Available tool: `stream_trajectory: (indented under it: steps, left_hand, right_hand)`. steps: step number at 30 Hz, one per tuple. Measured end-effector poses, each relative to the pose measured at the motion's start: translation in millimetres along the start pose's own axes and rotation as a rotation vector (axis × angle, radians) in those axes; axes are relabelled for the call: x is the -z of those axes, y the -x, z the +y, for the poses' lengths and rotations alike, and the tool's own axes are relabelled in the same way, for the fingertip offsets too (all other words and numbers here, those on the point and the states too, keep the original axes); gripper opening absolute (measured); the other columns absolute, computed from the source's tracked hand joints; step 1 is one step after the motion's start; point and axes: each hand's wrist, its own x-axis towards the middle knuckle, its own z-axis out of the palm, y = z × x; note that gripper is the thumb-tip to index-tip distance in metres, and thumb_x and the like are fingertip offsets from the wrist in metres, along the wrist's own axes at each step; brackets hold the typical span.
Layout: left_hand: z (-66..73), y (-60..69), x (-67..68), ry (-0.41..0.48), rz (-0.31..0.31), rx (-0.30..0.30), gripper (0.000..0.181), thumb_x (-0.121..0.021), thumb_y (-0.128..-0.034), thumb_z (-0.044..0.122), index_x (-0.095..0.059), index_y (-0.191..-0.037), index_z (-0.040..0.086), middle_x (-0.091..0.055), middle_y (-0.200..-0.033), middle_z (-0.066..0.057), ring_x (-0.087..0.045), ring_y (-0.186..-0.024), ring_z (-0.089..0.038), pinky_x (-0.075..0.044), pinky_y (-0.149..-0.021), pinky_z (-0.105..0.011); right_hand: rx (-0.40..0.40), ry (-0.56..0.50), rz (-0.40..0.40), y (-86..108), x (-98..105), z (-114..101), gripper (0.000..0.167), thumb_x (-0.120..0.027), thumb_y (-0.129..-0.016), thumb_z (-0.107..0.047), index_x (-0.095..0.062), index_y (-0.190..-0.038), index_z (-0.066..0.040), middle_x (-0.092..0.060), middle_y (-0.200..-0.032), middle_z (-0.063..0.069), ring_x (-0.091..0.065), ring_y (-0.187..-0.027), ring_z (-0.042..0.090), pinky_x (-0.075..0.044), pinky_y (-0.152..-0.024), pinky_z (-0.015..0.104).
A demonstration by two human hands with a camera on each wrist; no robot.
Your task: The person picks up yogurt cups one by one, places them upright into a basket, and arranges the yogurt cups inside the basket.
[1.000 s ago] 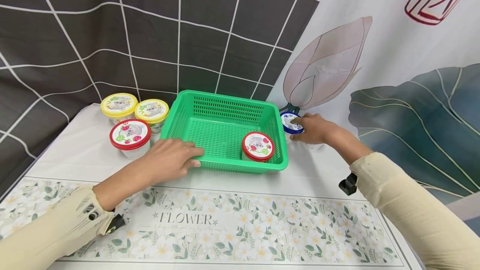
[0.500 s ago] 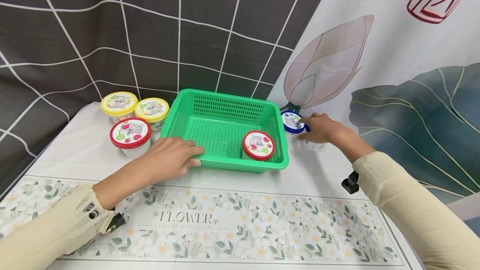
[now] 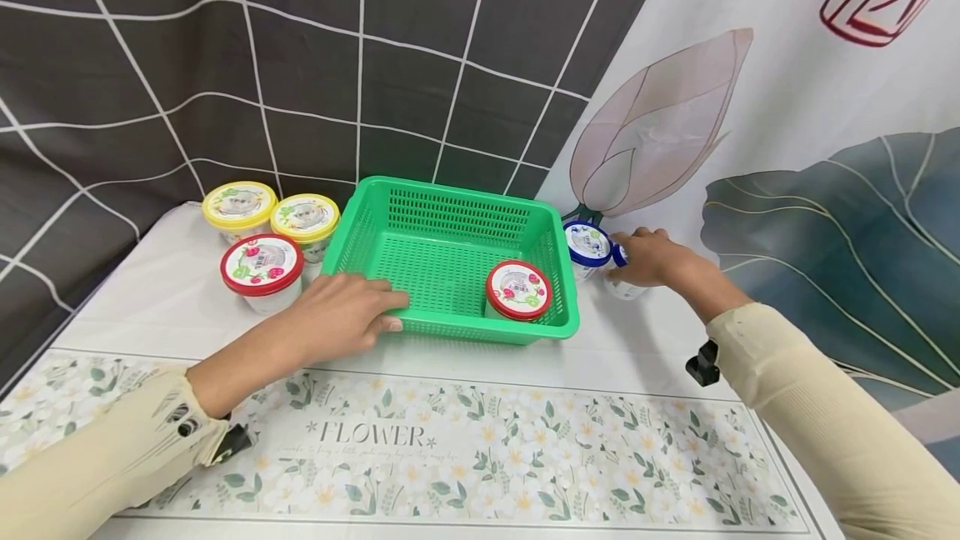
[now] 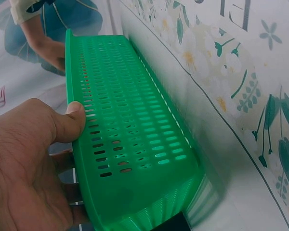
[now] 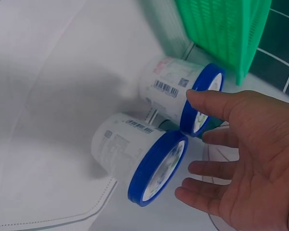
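My left hand [image 3: 345, 315] grips the near rim of the green basket [image 3: 457, 325]; the left wrist view shows the thumb of that hand [image 4: 29, 163] on the wall's outer side. A red-lidded tub [image 3: 518, 290] stands in the basket's near right corner. To the right of the basket are two blue-lidded tubs, one beside it [image 3: 587, 243] and one partly hidden [image 3: 627, 289] under my right hand [image 3: 660, 262]. Seen from the right wrist, the hand [image 5: 265, 154] is open above the lids, fingers spread around no tub, its thumb tip over the lid of the tub nearer the basket [image 5: 168, 89].
Two yellow-lidded tubs [image 3: 239, 204] and a red-lidded tub [image 3: 262, 263] stand left of the basket. A floral printed strip [image 3: 480, 457] runs along the table's front. Behind hang a dark gridded cloth [image 3: 300, 65] and a patterned white one.
My right hand has moved right, off the blue-lidded tub beside the basket and over the other one. My left hand has kept its grip on the rim.
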Motion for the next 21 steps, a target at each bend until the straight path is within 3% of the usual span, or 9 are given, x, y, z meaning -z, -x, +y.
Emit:
stream_trajectory:
  steps: [6,14,21]
  left_hand:
    - [0.3,-0.5,1.0,0.000,-0.003,-0.004,0.012,-0.075,-0.1086,0.031,-0.076,-0.118,0.023,-0.068,-0.094,0.003,-0.058,-0.076,-0.018,-0.050,-0.065,-0.039]
    - [0.2,-0.5,-0.8,0.000,0.012,-0.013,0.007,-0.075,-0.1083,0.030,-0.073,-0.110,0.024,-0.064,-0.089,0.005,-0.055,-0.074,-0.017,-0.046,-0.063,-0.036]
    - [0.3,-0.4,-0.6,0.004,0.017,-0.015,0.008,-0.076,-0.1077,0.029,-0.072,-0.106,0.024,-0.062,-0.087,0.005,-0.053,-0.073,-0.017,-0.044,-0.063,-0.035]
  right_hand:
    - [-0.008,0.003,0.000,-2.3,-1.9,1.9,0.085,-0.073,-0.105,-0.036,-0.037,-0.170,0.006,-0.047,-0.159,0.045,-0.047,-0.143,0.064,-0.050,-0.113,0.079]
    - [-0.053,-0.026,-0.034,-2.0,-2.5,3.0,0.090,-0.073,-0.105,-0.037,-0.033,-0.171,0.006,-0.023,-0.173,0.046,-0.029,-0.154,0.068,-0.044,-0.117,0.083]
    - [-0.085,-0.032,-0.055,-6.0,-5.7,10.0,0.094,-0.076,-0.103,-0.039,-0.029,-0.173,0.004,-0.021,-0.173,0.046,-0.026,-0.155,0.068,-0.043,-0.119,0.083]
